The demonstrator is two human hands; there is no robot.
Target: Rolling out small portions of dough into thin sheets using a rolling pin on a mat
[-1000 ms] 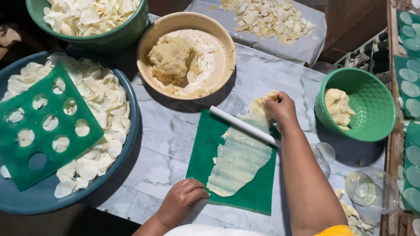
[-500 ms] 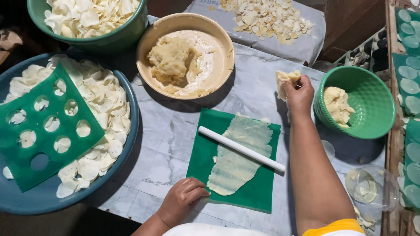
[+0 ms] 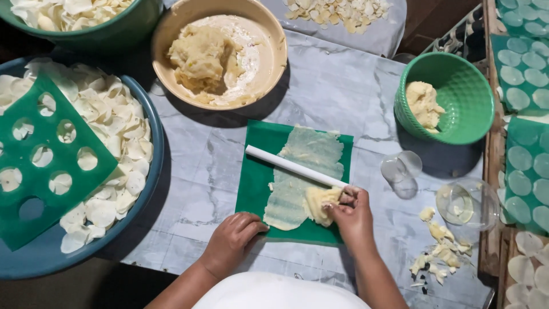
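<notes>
Marble-patterned table [image 3: 337,91] bears green mat [image 3: 257,189], bowls.

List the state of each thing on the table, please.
Green mat: flat, held by left hand.
Dough sheet: rolled thin.
Dough lump: pressed by right hand.
White rolling pin: lying across the sheet.
Tan bowl: holds dough.
Green bowl: holds some dough.

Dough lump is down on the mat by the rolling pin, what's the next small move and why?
Probably take up the white rolling pin with the right hand and flatten the dough lump: it sits thick on the thin rolled sheet, while the left hand steadies the green mat.
</notes>
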